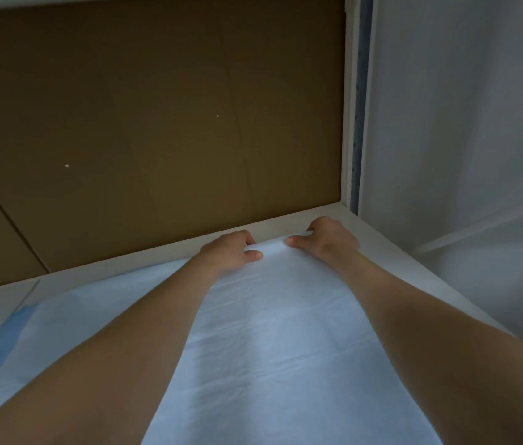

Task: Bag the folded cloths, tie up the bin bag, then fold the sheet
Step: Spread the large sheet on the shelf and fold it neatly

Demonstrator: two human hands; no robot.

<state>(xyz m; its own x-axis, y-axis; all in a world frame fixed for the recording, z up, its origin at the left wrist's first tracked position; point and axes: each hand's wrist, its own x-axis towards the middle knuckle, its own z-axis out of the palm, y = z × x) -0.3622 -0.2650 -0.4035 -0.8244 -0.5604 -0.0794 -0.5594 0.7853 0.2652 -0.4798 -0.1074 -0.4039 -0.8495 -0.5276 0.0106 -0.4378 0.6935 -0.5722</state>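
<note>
At the frame's centre, the far edge of the pale sheet (285, 332) is pinched by the left hand (231, 252) and right hand (327, 240), fingers clamped on it, on the white table (382, 248).

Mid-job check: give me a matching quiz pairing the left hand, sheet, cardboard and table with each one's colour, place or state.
Column A:
1. left hand
2. sheet
3. cardboard panel
4. table

Column B:
a. brown, beyond the table's far edge
b. white, with a bare strip along its far side
c. grips the sheet's far edge
d. pale blue, spread over the table

Pairs: 1-c; 2-d; 3-a; 4-b
</note>
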